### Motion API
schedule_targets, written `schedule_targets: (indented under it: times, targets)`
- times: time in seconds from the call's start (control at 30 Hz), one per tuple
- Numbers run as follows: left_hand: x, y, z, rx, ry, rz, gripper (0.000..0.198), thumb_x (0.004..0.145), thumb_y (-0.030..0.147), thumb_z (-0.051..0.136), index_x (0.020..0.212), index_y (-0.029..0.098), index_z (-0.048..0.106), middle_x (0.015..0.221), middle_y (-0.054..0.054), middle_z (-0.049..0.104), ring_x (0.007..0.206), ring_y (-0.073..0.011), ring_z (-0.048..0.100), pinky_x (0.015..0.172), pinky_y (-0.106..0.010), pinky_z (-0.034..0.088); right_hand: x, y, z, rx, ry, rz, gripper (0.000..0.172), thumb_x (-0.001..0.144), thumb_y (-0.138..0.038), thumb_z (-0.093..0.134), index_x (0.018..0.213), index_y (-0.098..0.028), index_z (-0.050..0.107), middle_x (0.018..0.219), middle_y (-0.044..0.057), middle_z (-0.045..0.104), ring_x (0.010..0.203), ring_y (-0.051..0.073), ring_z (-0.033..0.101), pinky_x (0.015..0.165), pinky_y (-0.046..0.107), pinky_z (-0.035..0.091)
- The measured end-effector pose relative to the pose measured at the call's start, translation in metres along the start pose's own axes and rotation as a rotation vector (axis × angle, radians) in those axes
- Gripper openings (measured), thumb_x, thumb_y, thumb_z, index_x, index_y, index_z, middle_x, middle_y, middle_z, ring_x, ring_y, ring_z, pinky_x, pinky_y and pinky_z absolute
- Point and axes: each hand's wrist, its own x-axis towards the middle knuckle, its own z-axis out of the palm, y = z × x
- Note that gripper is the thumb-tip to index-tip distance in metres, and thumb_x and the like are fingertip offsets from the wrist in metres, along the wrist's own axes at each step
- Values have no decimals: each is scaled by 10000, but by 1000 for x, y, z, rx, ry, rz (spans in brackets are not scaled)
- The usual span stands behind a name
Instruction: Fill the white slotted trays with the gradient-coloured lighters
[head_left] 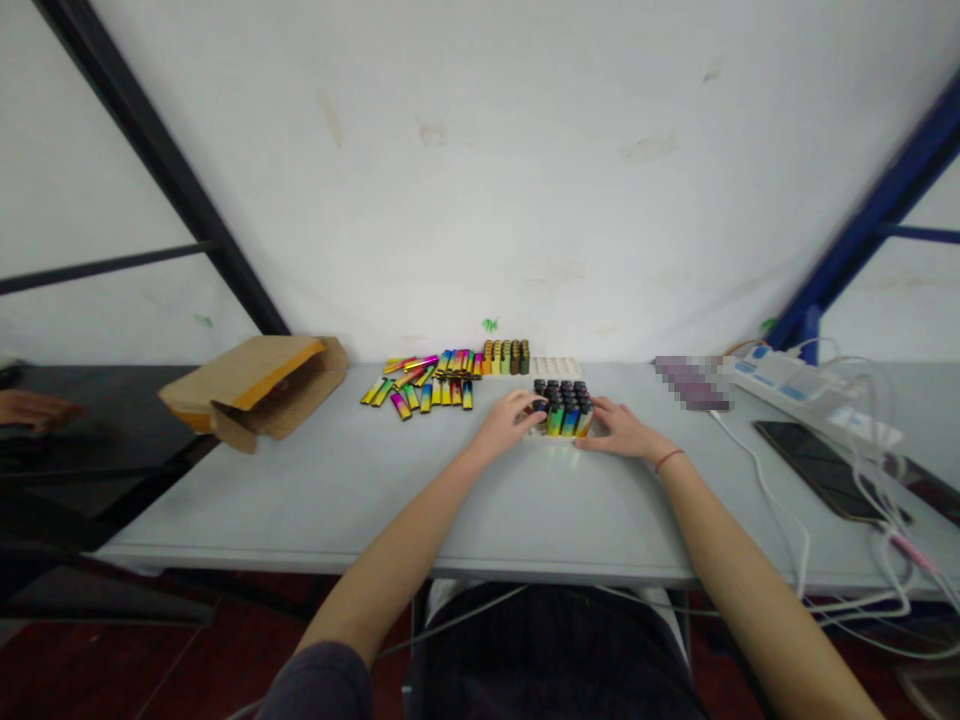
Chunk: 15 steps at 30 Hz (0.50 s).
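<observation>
Left end of bench (360, 500): brown cardboard box (244, 370), lying open, flaps out. Right end: white power strip (862, 425) with cables plugged in, dark phone (817, 468) flat in front of it, pixelated purplish device (694, 388) to its left, white cable (765, 480) into the near end. White wall (525, 180) behind, scuffed, small green mark (490, 324) low down. Slanted posts: black one (165, 160) left, blue one (874, 200) right.
</observation>
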Motion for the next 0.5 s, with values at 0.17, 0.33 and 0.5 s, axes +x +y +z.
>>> schedule_targets:
  times: [0.17,0.33,0.5]
  targets:
    - [-1,-8,5,24,126,-9,329,865,308,647,1170,193,601,1086,-68,640,852,-148,644,773,-292,555,0,0,0,-1,9,-9,841,787,-753,561,1430,-212,528,1581,161,374,1454,384,330,1180,571,257]
    - [-1,-8,2,68,116,17,247,905,324,585,1116,198,606,1069,-63,637,834,-140,638,746,-276,548,-1,0,0,16,10,12,828,777,-746,581,1429,-239,530,1579,148,383,1453,406,322,1171,607,250]
    - [1,4,-16,449,176,-94,352,958,359,488,1253,213,615,1100,-93,681,1037,-239,597,937,-401,465,-1,0,-1,22,14,-3,807,783,-735,583,1416,-236,540,1576,154,386,1448,395,336,1175,599,246]
